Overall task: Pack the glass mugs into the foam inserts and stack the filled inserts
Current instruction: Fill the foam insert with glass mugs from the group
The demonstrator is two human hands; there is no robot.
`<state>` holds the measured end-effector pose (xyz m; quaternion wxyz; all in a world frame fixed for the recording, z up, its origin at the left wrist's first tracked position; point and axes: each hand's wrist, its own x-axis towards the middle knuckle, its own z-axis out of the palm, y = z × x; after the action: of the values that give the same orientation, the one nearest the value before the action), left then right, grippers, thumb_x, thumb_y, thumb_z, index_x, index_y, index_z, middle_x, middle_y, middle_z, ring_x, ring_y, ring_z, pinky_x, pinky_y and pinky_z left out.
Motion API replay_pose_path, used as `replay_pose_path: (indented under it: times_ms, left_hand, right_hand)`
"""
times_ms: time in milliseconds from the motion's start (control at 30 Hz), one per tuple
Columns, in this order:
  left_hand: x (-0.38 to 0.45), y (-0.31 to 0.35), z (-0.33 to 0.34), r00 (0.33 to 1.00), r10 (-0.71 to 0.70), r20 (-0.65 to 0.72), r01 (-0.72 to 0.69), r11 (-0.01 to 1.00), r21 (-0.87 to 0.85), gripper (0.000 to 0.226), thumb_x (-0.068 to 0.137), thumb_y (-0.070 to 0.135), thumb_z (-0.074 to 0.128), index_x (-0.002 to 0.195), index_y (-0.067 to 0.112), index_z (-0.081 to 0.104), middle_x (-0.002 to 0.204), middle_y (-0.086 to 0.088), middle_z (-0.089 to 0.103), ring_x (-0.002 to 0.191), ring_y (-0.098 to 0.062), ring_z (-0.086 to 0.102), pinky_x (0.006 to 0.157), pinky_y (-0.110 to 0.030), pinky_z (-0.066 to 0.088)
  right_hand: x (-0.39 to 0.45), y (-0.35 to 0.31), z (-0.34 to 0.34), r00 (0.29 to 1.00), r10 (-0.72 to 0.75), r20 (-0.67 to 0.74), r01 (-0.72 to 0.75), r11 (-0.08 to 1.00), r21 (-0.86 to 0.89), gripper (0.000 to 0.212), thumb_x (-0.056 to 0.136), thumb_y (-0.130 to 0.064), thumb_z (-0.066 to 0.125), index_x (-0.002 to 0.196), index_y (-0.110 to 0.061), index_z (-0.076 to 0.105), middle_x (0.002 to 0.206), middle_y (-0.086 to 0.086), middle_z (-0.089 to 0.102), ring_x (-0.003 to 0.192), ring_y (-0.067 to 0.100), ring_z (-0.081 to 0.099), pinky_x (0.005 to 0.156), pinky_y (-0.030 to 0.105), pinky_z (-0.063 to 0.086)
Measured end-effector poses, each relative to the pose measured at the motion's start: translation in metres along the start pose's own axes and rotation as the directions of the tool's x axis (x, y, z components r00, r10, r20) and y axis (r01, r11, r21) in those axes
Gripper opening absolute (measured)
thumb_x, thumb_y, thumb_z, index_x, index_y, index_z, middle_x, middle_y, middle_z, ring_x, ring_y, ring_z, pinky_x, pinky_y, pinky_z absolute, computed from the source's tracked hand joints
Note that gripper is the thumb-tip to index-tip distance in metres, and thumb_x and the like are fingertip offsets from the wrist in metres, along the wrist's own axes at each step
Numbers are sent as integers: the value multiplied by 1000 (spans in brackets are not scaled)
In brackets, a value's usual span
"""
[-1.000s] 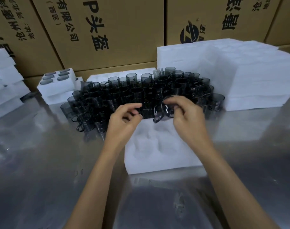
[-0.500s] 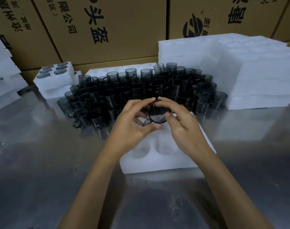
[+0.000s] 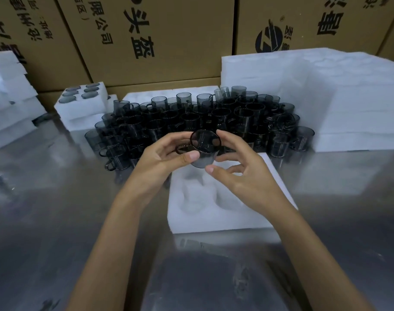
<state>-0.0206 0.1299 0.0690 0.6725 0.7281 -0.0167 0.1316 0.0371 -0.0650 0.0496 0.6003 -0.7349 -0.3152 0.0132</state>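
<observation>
We have turned the glass mug (image 3: 203, 149) upright since a moment ago, our left hand (image 3: 162, 162) gripping its handle side and our right hand (image 3: 240, 171) loosening beside it, above the foam insert (image 3: 214, 218) whose empty pockets lie unobstructed below.

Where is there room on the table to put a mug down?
Bare metal table lies left of the foam insert, and more lies in front of it and to its right. Behind it, the loose mugs crowd together, with foam stacks at both sides.
</observation>
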Motion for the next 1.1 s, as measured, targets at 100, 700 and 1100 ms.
replay_pose_path:
  times_ms: [100, 700, 1100]
  left_hand:
    - [0, 1, 3, 999, -24, -36, 26, 997, 67, 56, 74, 30, 85, 126, 33, 64, 125, -8, 63, 109, -18, 68, 102, -40, 52]
    - [2, -5, -12, 985, -138, -107, 144, 988, 51, 61, 79, 6, 81, 132, 28, 59, 119, 9, 69, 94, -14, 74, 75, -21, 58]
    - [0, -4, -25, 989, -127, 70, 92, 922, 376, 49, 86, 19, 76, 131, 34, 63, 124, 22, 67, 115, 7, 58, 91, -12, 45]
  right_hand:
    - [4, -5, 4, 997, 54, 55, -58, 996, 63, 66, 90, -29, 73, 147, -40, 41, 141, -20, 51, 118, -5, 54, 92, 22, 50]
    - [43, 3, 10, 984, 136, 112, -153, 975, 162, 44, 101, -2, 46, 101, -37, 73, 101, -18, 75, 96, -2, 67, 86, 17, 52]
    - [38, 16, 7, 978, 143, 154, -154, 986, 67, 18, 95, -16, 67, 104, -31, 72, 105, -8, 73, 97, 2, 67, 84, 19, 48]
